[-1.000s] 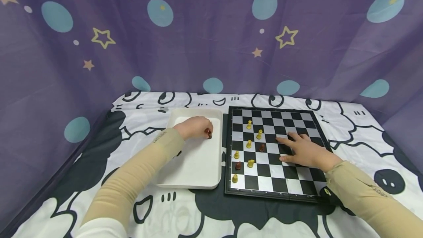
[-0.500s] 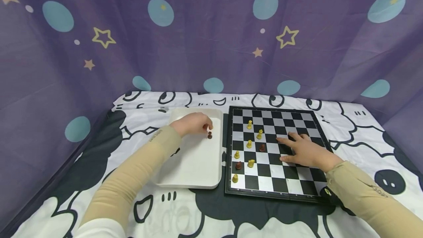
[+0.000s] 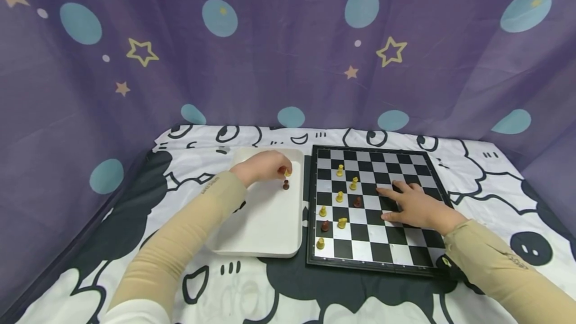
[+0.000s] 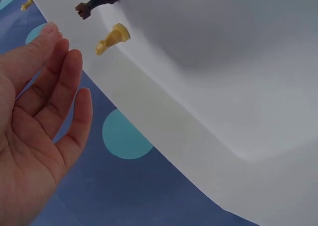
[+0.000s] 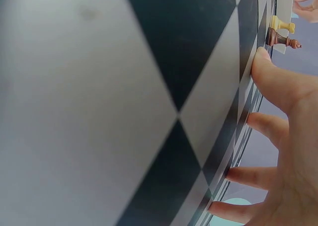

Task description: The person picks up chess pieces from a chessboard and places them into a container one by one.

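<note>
My left hand (image 3: 264, 167) hovers over the far right part of a white tray (image 3: 252, 244). In the left wrist view its fingers are loosely bent and apart from the pieces. Beside the fingertips stand a yellow chess piece (image 4: 113, 38) and a dark brown rook (image 4: 97, 1), both inside the tray. My right hand (image 3: 416, 205) rests its spread fingertips on the chessboard (image 3: 373, 231). Near its thumb in the right wrist view are a dark brown chess piece (image 5: 282, 39) and a yellow one (image 5: 282, 24). Nothing is held there.
Several yellow pieces, among them a knight (image 3: 342, 222), and two dark brown pieces (image 3: 357, 201) stand on the board's left half. The tray stands left of the board on a patterned cloth (image 3: 234, 289). A purple curtain (image 3: 288, 64) hangs behind.
My left hand has let go of the dark brown rook, which stands in the tray. It has drawn slightly up and away, and a yellow piece now shows by its fingers. The right hand stays put.
</note>
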### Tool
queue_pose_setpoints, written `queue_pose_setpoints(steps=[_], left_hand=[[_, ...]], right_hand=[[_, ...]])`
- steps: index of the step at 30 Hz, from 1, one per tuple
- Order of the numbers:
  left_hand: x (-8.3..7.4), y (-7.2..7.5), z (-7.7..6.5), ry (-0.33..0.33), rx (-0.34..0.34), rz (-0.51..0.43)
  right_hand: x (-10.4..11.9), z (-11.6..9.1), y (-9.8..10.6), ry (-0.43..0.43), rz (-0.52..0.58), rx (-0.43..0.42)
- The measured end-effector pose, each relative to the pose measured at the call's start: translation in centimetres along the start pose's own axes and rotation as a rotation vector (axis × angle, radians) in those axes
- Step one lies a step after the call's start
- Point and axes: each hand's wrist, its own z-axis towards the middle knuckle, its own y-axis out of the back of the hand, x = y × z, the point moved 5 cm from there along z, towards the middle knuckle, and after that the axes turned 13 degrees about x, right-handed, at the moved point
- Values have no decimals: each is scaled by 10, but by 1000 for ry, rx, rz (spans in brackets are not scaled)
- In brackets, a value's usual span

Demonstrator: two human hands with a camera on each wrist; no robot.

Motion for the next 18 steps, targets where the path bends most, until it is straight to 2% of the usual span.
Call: queue_pose_setpoints(steps=[7,18], left_hand=[[-9,4,-2,-13,-31,12],[-25,10,-2,-36,-37,55]], right_hand=[[-1,0,-1,-5,-3,-3],[-3,1,-2,0,1,-8]])
